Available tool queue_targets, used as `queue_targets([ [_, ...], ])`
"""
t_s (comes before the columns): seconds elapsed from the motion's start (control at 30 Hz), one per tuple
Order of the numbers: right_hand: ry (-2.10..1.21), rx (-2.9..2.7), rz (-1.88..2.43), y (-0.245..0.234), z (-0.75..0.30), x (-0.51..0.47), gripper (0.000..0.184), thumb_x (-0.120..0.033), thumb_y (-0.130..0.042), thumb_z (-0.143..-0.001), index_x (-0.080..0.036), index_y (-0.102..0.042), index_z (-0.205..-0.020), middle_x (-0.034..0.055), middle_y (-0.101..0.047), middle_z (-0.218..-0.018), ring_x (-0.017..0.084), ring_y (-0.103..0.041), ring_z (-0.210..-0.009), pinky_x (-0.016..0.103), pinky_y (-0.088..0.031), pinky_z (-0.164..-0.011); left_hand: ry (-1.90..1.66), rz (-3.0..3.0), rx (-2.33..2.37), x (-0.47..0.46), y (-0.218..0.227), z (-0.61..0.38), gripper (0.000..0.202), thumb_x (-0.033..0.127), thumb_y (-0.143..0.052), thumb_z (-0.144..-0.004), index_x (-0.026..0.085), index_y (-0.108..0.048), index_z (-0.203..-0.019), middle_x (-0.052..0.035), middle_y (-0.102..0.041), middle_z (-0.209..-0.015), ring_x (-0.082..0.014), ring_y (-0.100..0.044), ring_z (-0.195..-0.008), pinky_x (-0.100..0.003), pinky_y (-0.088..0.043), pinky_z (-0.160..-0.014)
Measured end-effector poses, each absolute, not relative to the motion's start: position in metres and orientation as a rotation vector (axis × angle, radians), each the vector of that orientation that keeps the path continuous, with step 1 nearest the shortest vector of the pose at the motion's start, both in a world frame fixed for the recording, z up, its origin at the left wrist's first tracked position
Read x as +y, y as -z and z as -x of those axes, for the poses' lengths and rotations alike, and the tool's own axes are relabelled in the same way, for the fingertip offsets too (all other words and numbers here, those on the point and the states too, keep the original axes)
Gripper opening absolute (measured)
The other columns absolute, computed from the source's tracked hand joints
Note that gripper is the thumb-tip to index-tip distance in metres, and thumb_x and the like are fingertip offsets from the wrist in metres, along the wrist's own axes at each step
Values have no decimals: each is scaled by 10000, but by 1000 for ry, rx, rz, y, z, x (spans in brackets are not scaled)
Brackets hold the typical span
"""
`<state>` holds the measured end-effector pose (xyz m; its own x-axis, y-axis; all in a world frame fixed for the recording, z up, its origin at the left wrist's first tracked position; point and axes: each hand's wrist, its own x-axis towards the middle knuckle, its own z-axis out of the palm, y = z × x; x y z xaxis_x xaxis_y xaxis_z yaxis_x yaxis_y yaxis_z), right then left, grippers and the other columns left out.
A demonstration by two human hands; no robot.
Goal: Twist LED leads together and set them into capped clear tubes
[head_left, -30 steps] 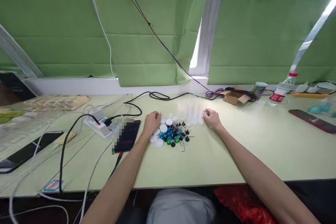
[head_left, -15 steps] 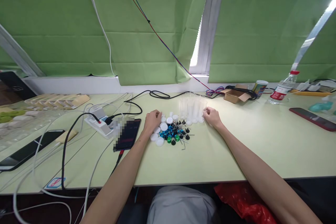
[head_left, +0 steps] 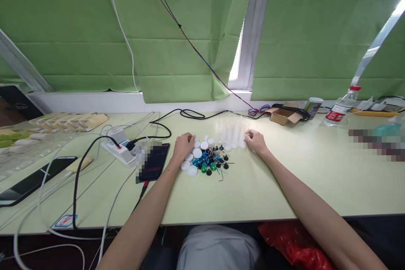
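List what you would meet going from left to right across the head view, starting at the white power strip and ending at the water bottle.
White power strip, phone, left hand, blue parts, clear tubes, right hand, cardboard box, can, water bottle.

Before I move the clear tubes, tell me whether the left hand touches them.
Apart: the head view plainly shows white caps lying between the left hand and the clear tubes.
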<state>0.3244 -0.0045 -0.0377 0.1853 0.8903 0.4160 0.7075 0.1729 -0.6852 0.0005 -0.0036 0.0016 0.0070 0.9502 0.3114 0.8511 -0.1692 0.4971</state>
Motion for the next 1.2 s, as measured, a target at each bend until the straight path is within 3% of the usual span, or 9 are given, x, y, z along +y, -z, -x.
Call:
queue_targets([
  [1.2, -246, -1572, 1574, 37, -323, -4, 198, -271, -441, -713, -180, -615, -738, 22, -625, -633, 160, -550, -609, 253, -396, -612, -894, -2140, 1896, 2, 3, 2, 274, 387, -468, -875, 210, -675, -855, -80, -736, -906, -247, -647, -882, -330, -462, -811],
])
